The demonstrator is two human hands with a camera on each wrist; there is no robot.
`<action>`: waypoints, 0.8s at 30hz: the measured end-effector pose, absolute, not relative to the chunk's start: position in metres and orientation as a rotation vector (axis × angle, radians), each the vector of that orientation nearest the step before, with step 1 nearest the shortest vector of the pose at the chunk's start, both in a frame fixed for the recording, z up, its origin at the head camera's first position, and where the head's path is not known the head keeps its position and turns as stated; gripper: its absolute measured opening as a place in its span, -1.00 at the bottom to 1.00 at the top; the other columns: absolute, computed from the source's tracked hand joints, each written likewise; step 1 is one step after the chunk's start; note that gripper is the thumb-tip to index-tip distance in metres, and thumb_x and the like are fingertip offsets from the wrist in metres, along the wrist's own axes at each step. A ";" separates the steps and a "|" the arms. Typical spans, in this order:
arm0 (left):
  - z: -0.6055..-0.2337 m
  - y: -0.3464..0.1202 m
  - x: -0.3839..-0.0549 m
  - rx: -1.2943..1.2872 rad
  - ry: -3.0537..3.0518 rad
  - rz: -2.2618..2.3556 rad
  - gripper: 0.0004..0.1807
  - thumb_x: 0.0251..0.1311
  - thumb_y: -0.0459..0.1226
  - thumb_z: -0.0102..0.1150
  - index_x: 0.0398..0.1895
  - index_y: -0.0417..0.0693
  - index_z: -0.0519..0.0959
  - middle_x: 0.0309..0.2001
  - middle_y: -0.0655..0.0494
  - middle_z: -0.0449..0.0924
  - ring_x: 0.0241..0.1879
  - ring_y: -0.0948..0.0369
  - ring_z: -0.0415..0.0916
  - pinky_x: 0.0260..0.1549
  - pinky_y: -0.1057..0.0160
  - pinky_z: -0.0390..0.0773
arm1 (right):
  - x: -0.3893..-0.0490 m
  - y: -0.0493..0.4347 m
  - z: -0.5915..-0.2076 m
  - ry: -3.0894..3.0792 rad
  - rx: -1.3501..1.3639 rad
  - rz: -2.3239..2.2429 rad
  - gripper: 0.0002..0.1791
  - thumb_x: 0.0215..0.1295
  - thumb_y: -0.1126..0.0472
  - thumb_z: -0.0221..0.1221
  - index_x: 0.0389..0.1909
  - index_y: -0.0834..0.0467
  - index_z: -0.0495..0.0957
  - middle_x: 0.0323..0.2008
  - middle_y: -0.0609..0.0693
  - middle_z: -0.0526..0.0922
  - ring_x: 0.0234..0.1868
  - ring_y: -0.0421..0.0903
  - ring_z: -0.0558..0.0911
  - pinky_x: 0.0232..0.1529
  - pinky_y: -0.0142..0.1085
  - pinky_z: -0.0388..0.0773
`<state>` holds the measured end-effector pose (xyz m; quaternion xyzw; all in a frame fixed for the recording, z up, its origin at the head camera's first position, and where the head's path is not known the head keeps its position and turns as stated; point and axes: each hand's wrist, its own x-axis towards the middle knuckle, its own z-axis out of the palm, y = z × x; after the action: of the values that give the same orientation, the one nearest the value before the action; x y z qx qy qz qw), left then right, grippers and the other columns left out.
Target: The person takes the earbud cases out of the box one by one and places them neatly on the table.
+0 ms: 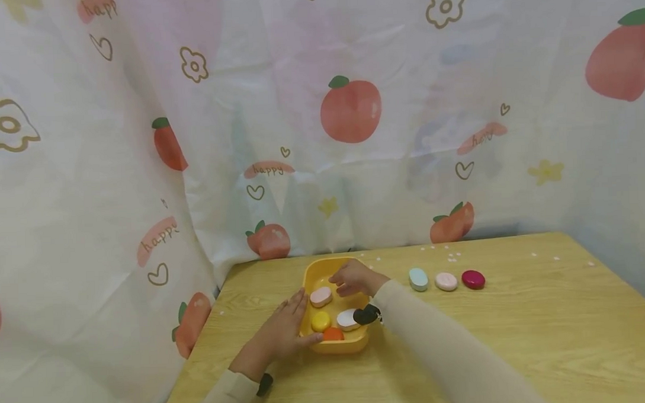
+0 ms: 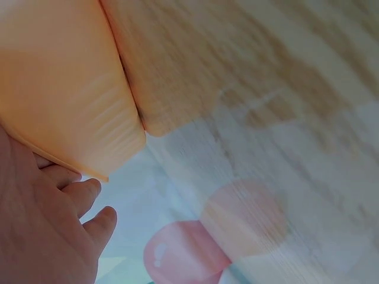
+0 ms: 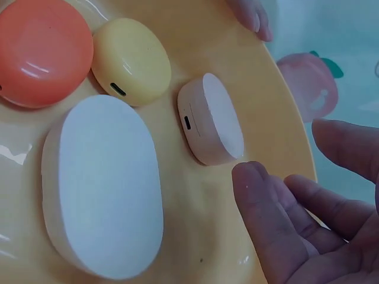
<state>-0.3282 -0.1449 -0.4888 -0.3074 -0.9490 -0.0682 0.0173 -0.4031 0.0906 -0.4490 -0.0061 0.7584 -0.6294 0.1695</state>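
A yellow plastic tray [image 1: 338, 347] stands on the table with several earbud charging cases inside. They are a pink case [image 1: 320, 296], a yellow case [image 1: 321, 321], an orange case [image 1: 333, 334] and a white case [image 1: 347, 319]. My left hand [image 1: 281, 332] rests along the tray's left rim with its fingers extended, the thumb at the near corner. Over the tray's far half hovers my right hand [image 1: 354, 276], fingers loosely bent. In the right wrist view nothing lies between the thumb and fingers of the right hand [image 3: 302, 225], just beside the pink case [image 3: 211, 120].
To the right of the tray, a light blue case [image 1: 418, 279], a pale pink case [image 1: 445, 281] and a dark red case [image 1: 473, 279] lie in a row on the wooden table [image 1: 519, 325]. A printed curtain [image 1: 312, 208] hangs behind.
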 end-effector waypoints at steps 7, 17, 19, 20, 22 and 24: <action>-0.496 -0.144 -0.326 -0.967 -2.936 -0.248 0.12 0.20 0.42 -0.16 0.50 -0.30 0.02 0.53 -0.13 -0.13 0.47 0.00 -0.06 0.36 -0.07 0.01 | -0.399 0.082 -0.462 2.190 -0.010 -1.752 -0.77 0.20 0.38 0.27 -0.19 0.44 0.52 -0.18 0.28 0.55 -0.19 0.17 0.64 -0.18 -0.07 0.64; -0.491 -0.144 -0.327 -0.944 -2.955 -0.212 0.11 0.22 0.42 -0.20 0.52 -0.27 -0.03 0.54 -0.08 -0.18 0.48 0.06 -0.12 0.38 -0.05 -0.02 | -0.393 0.071 -0.464 2.186 0.048 -1.714 -0.75 0.24 0.34 0.23 -0.16 0.45 0.54 -0.46 0.08 0.49 -0.44 -0.04 0.53 -0.28 -0.18 0.61; -0.489 -0.144 -0.327 -0.942 -2.964 -0.209 0.10 0.23 0.41 -0.20 0.53 -0.26 -0.04 0.54 -0.07 -0.19 0.49 0.07 -0.13 0.38 -0.04 -0.02 | -0.394 0.069 -0.465 2.197 0.072 -1.690 -0.76 0.25 0.32 0.23 -0.17 0.45 0.55 -0.55 0.02 0.41 -0.52 -0.09 0.46 -0.35 -0.21 0.58; -0.489 -0.144 -0.327 -0.941 -2.967 -0.210 0.10 0.23 0.41 -0.20 0.53 -0.25 -0.04 0.54 -0.06 -0.19 0.49 0.07 -0.13 0.38 -0.05 -0.02 | -0.394 0.068 -0.466 2.205 0.085 -1.678 -0.73 0.25 0.32 0.23 -0.14 0.46 0.54 -0.55 0.00 0.41 -0.52 -0.10 0.46 -0.36 -0.22 0.58; -0.489 -0.144 -0.327 -0.941 -2.970 -0.214 0.10 0.22 0.41 -0.20 0.53 -0.25 -0.03 0.55 -0.06 -0.19 0.49 0.07 -0.14 0.38 -0.05 -0.01 | -0.395 0.066 -0.468 2.209 0.109 -1.664 -0.67 0.25 0.32 0.24 -0.06 0.48 0.51 -0.47 0.05 0.49 -0.45 -0.05 0.54 -0.34 -0.20 0.62; -0.490 -0.145 -0.328 -0.948 -2.962 -0.216 0.10 0.23 0.41 -0.20 0.52 -0.26 -0.03 0.54 -0.08 -0.19 0.49 0.07 -0.13 0.37 -0.06 -0.01 | -0.396 0.065 -0.470 2.230 0.132 -1.646 -0.59 0.23 0.31 0.27 0.02 0.47 0.48 -0.25 0.16 0.55 -0.25 0.07 0.62 -0.23 -0.10 0.65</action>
<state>-0.3276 -0.1447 -0.4903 -0.3040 -0.9501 -0.0693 0.0122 -0.3956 0.0650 -0.4699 0.0469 0.7901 -0.5834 0.1823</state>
